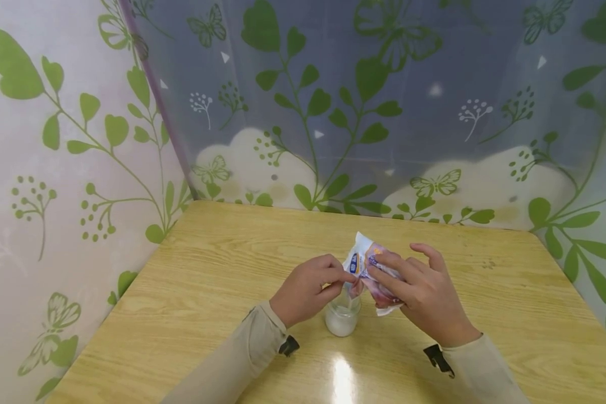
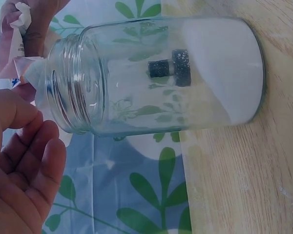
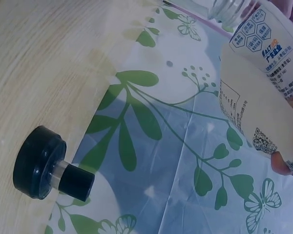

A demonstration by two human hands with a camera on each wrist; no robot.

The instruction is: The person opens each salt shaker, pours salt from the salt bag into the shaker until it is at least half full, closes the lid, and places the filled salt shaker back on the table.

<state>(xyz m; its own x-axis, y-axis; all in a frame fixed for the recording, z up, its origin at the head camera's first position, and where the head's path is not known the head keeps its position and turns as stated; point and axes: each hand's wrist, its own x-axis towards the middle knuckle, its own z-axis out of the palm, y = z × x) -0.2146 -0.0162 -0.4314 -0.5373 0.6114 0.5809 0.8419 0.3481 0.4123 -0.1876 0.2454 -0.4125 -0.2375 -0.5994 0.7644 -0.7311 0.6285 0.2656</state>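
Note:
A clear glass jar [image 1: 341, 321] stands upright on the table, with white granules [image 2: 229, 73] heaped at a slant in its bottom. Above its mouth, my right hand [image 1: 429, 297] grips a printed salt bag [image 1: 359, 253] in white and purple, tilted with one corner down toward the jar. The thumb and forefinger of my left hand [image 1: 310, 289] pinch that lower corner right at the rim. In the right wrist view the back of the bag shows dark print and a square code.
A black lid [image 3: 39, 163] with a narrower black knob lies on the table; the left wrist view shows it through the jar's glass. The wooden table [image 1: 222, 247] meets leaf-patterned curtains [image 1: 333, 140] at its back and sides.

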